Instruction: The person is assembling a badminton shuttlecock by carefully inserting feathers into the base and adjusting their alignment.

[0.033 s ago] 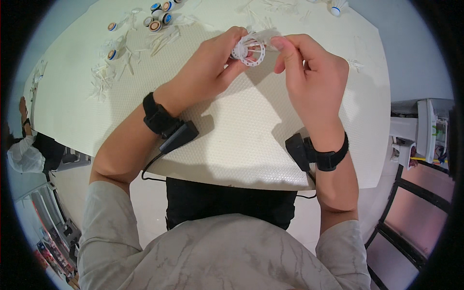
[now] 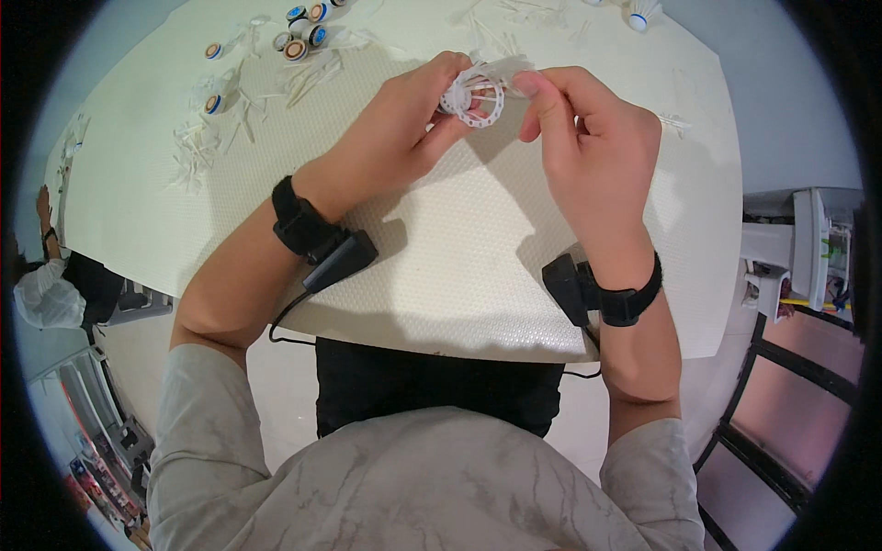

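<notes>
My left hand (image 2: 395, 138) holds a small white plastic ring (image 2: 478, 99) with holes round its rim and thin white stems sticking out of it, above the far middle of the white table (image 2: 459, 257). My right hand (image 2: 588, 147) comes in from the right, and its thumb and forefinger pinch a thin white stem (image 2: 516, 84) at the ring's edge. Both wrists carry black straps with small black boxes, one on the left wrist (image 2: 322, 243) and one on the right (image 2: 588, 289). A cable hangs from the left one.
Several round cork pieces with blue and orange rims (image 2: 303, 37) lie at the far left of the table, with scattered white stems (image 2: 197, 151) nearby. A white shuttlecock (image 2: 643, 11) lies at the far right. Another person (image 2: 46, 285) is at the left edge, and a rack (image 2: 808, 257) stands right.
</notes>
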